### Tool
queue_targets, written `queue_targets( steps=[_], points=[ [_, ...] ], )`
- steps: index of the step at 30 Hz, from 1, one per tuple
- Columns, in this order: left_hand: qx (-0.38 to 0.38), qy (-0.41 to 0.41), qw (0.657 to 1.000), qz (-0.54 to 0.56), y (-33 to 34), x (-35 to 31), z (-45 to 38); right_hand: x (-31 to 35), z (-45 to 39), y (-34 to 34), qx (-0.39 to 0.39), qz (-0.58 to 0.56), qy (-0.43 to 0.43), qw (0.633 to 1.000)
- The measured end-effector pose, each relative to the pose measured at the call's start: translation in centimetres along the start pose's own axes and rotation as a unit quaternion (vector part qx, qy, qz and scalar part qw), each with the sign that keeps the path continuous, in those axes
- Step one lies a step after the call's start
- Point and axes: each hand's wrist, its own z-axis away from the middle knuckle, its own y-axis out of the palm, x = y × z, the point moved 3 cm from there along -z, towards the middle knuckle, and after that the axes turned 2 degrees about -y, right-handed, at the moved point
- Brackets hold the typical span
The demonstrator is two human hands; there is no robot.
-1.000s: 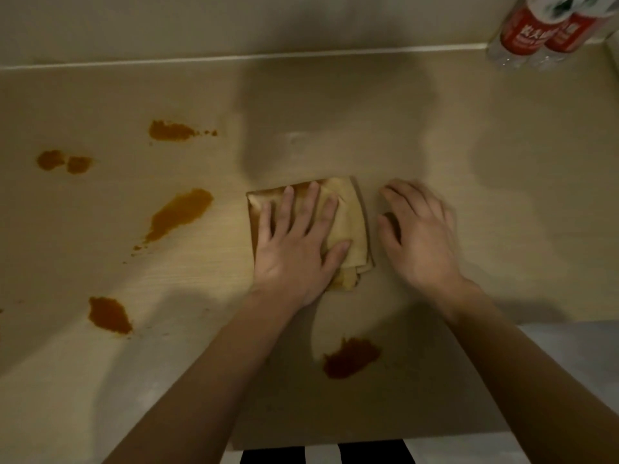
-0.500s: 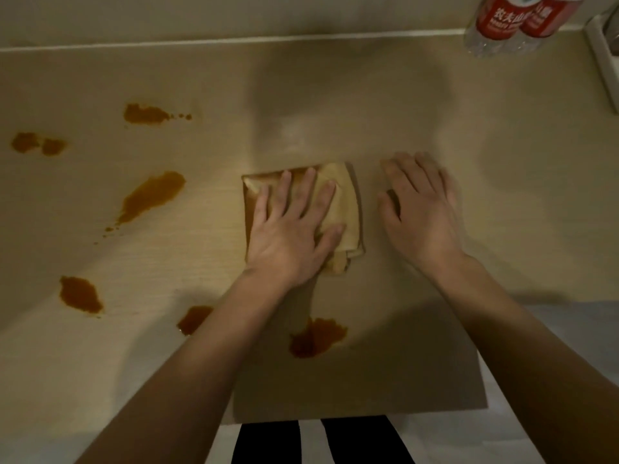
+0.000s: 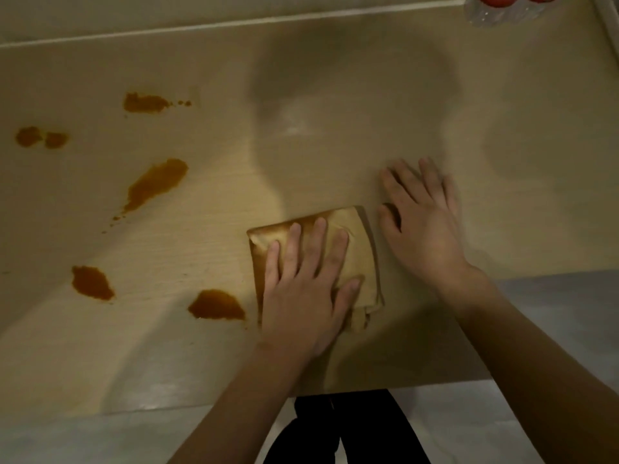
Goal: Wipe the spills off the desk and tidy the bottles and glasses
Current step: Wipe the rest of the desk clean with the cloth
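A folded tan cloth, stained orange along its left edge, lies on the light wooden desk. My left hand presses flat on the cloth with fingers spread. My right hand rests flat on the bare desk just right of the cloth. Several orange-brown spills mark the desk's left half: one right beside the cloth, one near the front, a long streak, and smaller patches at the far left and further back. Clear bottles with red labels stand at the back right corner.
A raised white edge runs along the desk's right side. The desk's front edge is close below my forearms, with pale floor and dark trouser legs beneath it.
My left hand has slid the cloth toward the front edge, over the spill that lay below it. That spill no longer shows. My right hand stayed flat on the desk.
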Motion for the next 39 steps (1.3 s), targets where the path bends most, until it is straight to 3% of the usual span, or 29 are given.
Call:
queue_targets(
  steps=[6, 15, 21, 25, 33, 39],
  points=[
    [0.002, 0.020, 1.000, -0.016, -0.2, 0.4, -2.8, 0.5, 2.2, -0.3, -0.012, 0.029, 0.006, 0.999],
    [-0.041, 0.040, 0.998, 0.002, 2.5, -1.9, 5.9, 1.2, 5.3, -0.7, -0.026, 0.015, 0.005, 1.000],
    [-0.025, 0.035, 0.999, -0.030, 1.8, -2.9, 1.2, -0.7, 5.1, -1.2, -0.024, 0.018, 0.001, 1.000],
    [-0.025, 0.021, 0.999, -0.040, 1.4, -3.7, -1.5, -1.7, 4.4, -1.8, -0.007, 0.023, 0.006, 1.000],
    [-0.056, -0.023, 0.998, -0.006, 3.7, -4.6, 6.6, -1.1, 3.9, -1.7, 0.025, 0.027, -0.026, 0.999],
    [-0.048, -0.019, 0.999, -0.007, 2.2, -3.7, 1.6, -2.2, 3.3, -1.5, 0.049, 0.022, -0.016, 0.998]
  ],
)
